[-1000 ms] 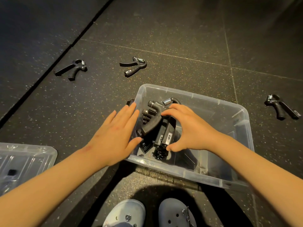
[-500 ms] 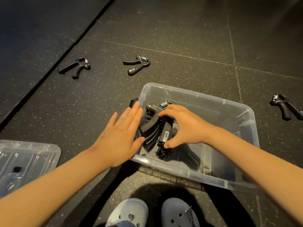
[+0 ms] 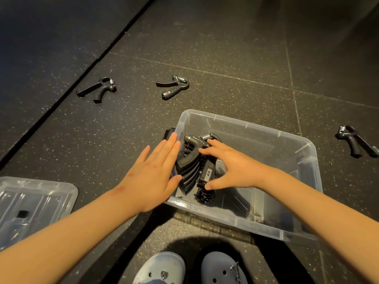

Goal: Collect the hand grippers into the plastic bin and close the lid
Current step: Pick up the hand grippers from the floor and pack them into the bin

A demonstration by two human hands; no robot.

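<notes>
While the left hand (image 3: 152,175) lies flat, fingers straight, against the left wall of the plastic bin (image 3: 246,125), the right hand (image 3: 229,171) curls thumb and fingers round the stack of hand grippers (image 3: 190,167) inside it; three loose grippers (image 3: 98,90) (image 3: 174,86) (image 3: 353,141) lie on the floor (image 3: 225,48), the lid (image 3: 34,199) well apart at left

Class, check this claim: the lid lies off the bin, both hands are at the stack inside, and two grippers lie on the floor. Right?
Not quite. The head view shows three on the floor: left gripper, middle gripper, right gripper. The rest holds.
</notes>
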